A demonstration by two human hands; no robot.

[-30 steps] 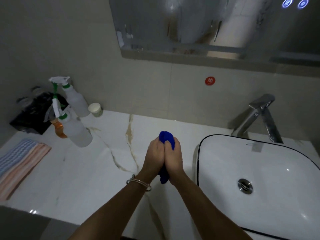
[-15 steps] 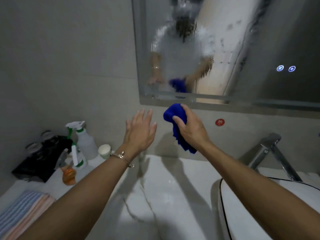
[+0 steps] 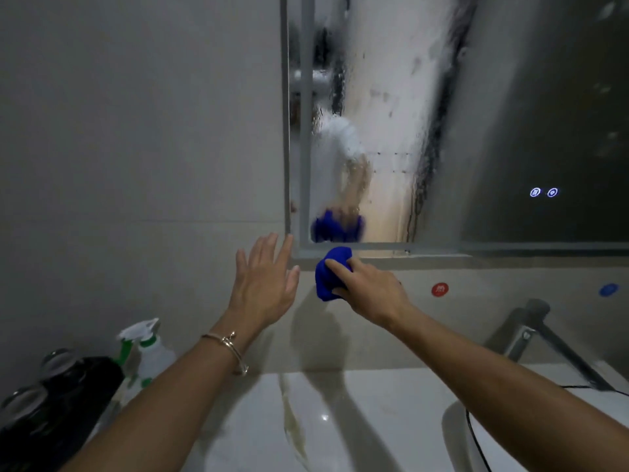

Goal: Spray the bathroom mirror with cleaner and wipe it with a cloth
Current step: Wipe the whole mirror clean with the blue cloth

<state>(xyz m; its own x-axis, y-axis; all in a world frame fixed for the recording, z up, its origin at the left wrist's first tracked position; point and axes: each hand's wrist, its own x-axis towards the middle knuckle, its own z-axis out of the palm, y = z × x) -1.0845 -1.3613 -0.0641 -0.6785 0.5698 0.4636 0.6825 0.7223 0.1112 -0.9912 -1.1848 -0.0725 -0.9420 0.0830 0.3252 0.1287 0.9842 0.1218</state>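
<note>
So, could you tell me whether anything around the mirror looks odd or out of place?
Only the mirror: its left part is filmed with droplets and dark runs, blurring the reflection. The right hand holds a balled blue cloth by its lower edge.

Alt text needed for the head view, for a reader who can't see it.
The right hand grips a bunched blue cloth at the lower left corner of a wet, streaked mirror, the left hand open beside it. A spray bottle stands at left on the white counter; a faucet at right.
</note>
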